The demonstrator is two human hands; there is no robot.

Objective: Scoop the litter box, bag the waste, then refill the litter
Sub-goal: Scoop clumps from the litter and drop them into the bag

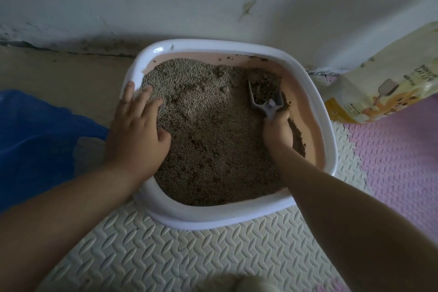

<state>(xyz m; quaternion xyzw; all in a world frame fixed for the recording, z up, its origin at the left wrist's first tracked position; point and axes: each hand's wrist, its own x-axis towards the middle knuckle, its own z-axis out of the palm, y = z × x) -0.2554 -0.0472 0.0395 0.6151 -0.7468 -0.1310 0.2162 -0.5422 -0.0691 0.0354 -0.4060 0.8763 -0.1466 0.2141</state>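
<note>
Here, fingers of the right hand (277, 131) curl round the handle of the grey plastic scoop (270, 105); those of the left hand (137, 130) lie straight and spread.
The scoop, holding dark clumps, sits far right in the white-rimmed pink litter box (213, 218). The left hand rests on its left rim and the grey-brown litter (213, 144). A blue plastic bag (35, 137) lies left, a cream litter sack (388, 83) right.

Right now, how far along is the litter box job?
Done: nothing visibly finished. In hand: right hand grips the scoop, loaded with dark clumps, inside the litter box; left hand rests spread on its rim. Left: bagging into the blue bag, refilling from the cat litter bag.
</note>
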